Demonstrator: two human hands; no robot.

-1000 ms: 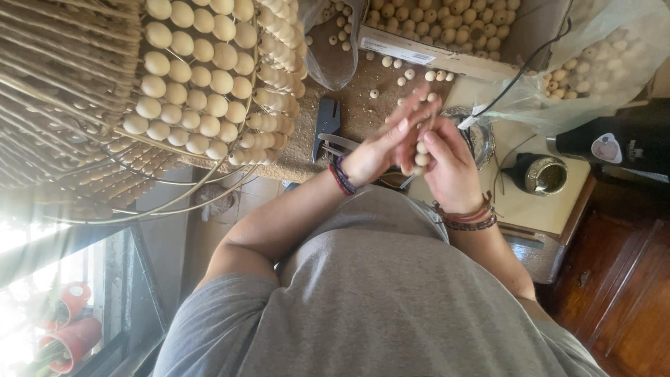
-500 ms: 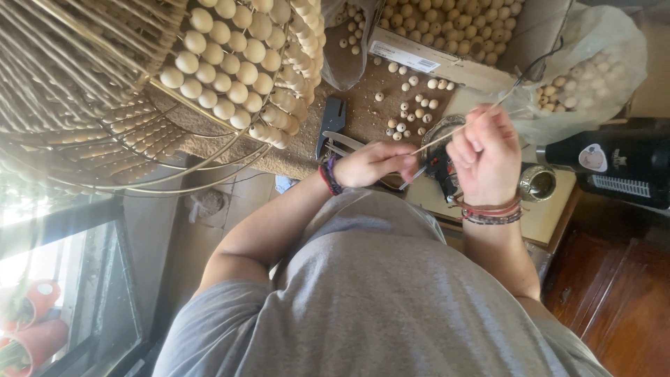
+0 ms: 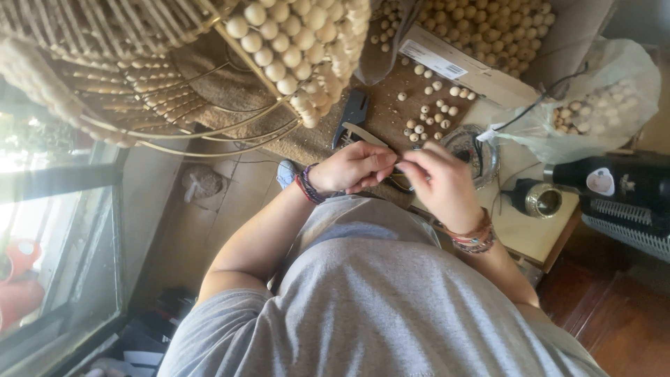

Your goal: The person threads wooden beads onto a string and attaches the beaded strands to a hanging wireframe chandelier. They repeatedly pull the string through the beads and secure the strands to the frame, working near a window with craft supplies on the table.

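Note:
My left hand (image 3: 352,167) and my right hand (image 3: 440,183) meet fingertip to fingertip above the work board. Both pinch a small piece between them, seemingly a thin wire; it is mostly hidden by the fingers. Each wrist carries bracelets. Just beyond the hands, several loose wooden beads (image 3: 427,117) lie on the brown board (image 3: 380,115). A dark pair of pliers (image 3: 354,108) rests to the left of the beads. A coil of wire (image 3: 481,150) sits behind my right hand.
A large wire frame covered with strung wooden beads (image 3: 286,42) hangs at the upper left. A cardboard box of beads (image 3: 488,31) and a plastic bag of beads (image 3: 593,112) stand at the back. A black blower (image 3: 628,185) and small metal cup (image 3: 541,199) sit right.
My hands, first clasped together and then apart with a wire stretched between them, have come back together. The view has shifted a little and the right hand sits lower.

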